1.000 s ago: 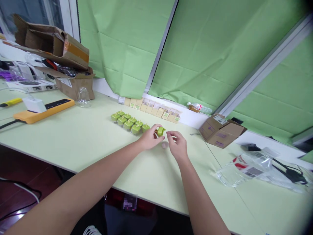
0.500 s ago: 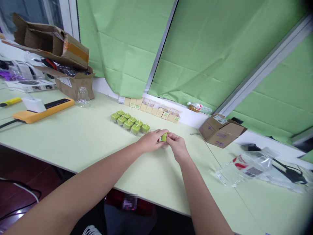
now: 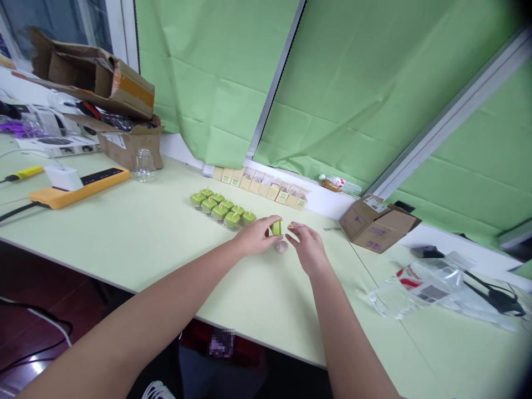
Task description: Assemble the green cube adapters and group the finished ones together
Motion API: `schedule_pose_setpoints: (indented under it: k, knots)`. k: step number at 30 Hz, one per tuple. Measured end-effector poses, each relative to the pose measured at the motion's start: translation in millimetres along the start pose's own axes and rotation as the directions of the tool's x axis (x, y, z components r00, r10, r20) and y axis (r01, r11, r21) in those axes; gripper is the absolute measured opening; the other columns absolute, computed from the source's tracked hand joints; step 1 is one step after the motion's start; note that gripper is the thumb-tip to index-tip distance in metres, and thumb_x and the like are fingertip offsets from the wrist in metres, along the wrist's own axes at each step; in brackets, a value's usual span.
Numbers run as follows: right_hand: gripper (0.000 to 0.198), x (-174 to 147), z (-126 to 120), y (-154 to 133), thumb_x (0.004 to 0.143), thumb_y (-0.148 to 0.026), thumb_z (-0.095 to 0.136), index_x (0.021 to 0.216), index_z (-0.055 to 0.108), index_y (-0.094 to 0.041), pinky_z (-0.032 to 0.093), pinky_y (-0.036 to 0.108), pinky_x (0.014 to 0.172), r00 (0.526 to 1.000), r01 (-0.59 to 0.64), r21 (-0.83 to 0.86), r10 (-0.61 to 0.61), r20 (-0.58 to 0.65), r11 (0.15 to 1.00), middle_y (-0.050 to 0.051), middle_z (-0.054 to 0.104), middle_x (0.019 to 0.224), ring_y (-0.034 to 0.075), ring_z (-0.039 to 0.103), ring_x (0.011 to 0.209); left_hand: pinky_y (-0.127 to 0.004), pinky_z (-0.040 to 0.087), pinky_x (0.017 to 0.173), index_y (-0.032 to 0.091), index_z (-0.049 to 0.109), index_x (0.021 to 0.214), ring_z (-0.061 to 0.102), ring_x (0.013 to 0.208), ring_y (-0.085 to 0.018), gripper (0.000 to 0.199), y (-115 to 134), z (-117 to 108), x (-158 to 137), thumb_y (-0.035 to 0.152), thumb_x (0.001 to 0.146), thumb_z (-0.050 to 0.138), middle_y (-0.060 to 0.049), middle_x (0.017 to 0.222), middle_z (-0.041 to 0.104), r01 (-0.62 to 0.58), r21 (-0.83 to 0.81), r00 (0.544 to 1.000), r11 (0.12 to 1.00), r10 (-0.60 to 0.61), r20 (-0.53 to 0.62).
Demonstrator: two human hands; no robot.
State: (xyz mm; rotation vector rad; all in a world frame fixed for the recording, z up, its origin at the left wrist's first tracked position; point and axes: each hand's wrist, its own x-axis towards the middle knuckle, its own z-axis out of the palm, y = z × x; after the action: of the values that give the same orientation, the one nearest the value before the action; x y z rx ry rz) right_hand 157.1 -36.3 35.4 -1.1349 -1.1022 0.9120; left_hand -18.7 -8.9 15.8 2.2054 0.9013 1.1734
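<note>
My left hand (image 3: pixel 258 237) is closed on a small green cap (image 3: pixel 276 227), held on its side above the table. A little to the right, my right hand (image 3: pixel 306 245) pinches a tiny yellowish piece (image 3: pixel 291 226), perhaps a cord loop; it is too small to make out fully. Below and between both hands a small clear rounded container (image 3: pixel 281 246) rests on the table. Left of my hands stand several small clear containers with green caps (image 3: pixel 220 211) in close rows, each topped by a yellowish loop.
Along the wall runs a row of small tan cartons (image 3: pixel 258 185). An orange power strip (image 3: pixel 78 188), a clear jar (image 3: pixel 144 166) and cardboard boxes (image 3: pixel 128 145) stand at the left. To the right are a brown box (image 3: pixel 376 224) and a large clear bottle (image 3: pixel 419 285).
My right hand has moved right, away from the green cap, with the tiny yellowish piece between its fingers. The cap stays in my left hand, and the clear container below shows more fully.
</note>
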Motion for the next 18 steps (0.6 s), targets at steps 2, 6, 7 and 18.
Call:
schedule_pose_setpoints:
  k: [2,6,7,18]
  knots:
    - [0.019,6,-9,0,0.074,-0.037,0.062,0.081,0.062,-0.019,0.057,0.033,0.073,0.997,0.006,0.071,0.0,-0.083,0.997,0.007,0.068,0.093,0.021,0.066,0.091,-0.027,0.046,0.069,0.025,0.051,0.13,0.059,0.073,-0.015,0.049,-3,-3,1,0.038,0.084,0.061,-0.002,0.097,0.066,0.029,0.03,0.999,0.999,-0.028,-0.034]
    - [0.016,12,-15,7,0.072,-0.03,0.066,0.08,0.058,-0.019,0.059,0.03,0.068,0.981,-0.003,0.187,0.039,-0.191,0.982,0.007,0.069,0.086,0.019,0.069,0.082,-0.026,0.045,0.067,0.025,0.052,0.129,0.058,0.07,-0.014,0.049,-3,-3,0,0.039,0.083,0.061,-0.001,0.093,0.065,0.042,0.037,0.997,0.998,-0.039,-0.071]
    - [0.017,12,-13,8,0.07,-0.028,0.068,0.08,0.057,-0.019,0.059,0.03,0.069,0.979,-0.01,0.208,0.052,-0.199,0.978,0.007,0.069,0.087,0.019,0.069,0.082,-0.026,0.045,0.066,0.025,0.053,0.129,0.058,0.07,-0.014,0.049,-2,-1,-1,0.039,0.082,0.062,-0.001,0.094,0.065,0.037,0.03,0.997,0.999,-0.035,-0.063]
    - [0.024,9,-18,25,0.076,-0.027,0.056,0.097,0.062,-0.018,0.054,0.042,0.084,0.922,0.237,-0.577,-0.368,-0.121,0.782,0.009,0.069,0.093,0.023,0.066,0.087,-0.03,0.053,0.065,0.018,0.054,0.119,0.064,0.07,-0.015,0.055,67,12,-2,0.046,0.075,0.073,-0.009,0.096,0.067,0.308,-0.783,0.95,0.541,-0.124,0.287]
